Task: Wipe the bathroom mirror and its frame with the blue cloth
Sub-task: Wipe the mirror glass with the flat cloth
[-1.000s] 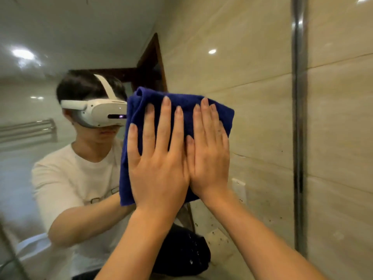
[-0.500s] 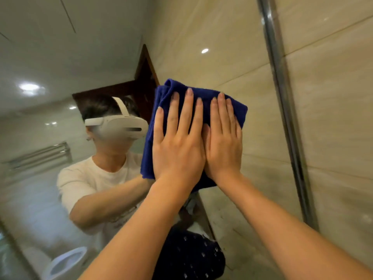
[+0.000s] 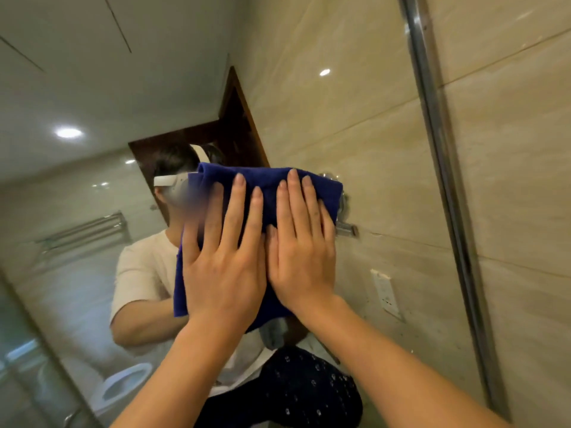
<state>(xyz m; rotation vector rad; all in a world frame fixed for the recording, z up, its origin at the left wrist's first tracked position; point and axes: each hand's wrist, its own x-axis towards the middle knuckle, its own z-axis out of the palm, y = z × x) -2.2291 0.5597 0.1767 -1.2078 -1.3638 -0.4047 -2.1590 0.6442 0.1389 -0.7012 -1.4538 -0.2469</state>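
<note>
Left hand [image 3: 222, 267]: raised, palm forward, fingers [image 3: 235, 211] straight and slightly spread, pointing up; outer fingers blurred, apparently flat too. Right hand [image 3: 304, 257]: same pose, fingers together, its thumb side touching the left hand. Both forearms bare, rising from the lower edge and converging at the wrists.

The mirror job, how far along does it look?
In hand: both flat hands, left hand and right hand, press the blue cloth on the mirror glass. Done: can't tell. Left: the metal frame at right is untouched by the cloth; specks show low near it.
</note>
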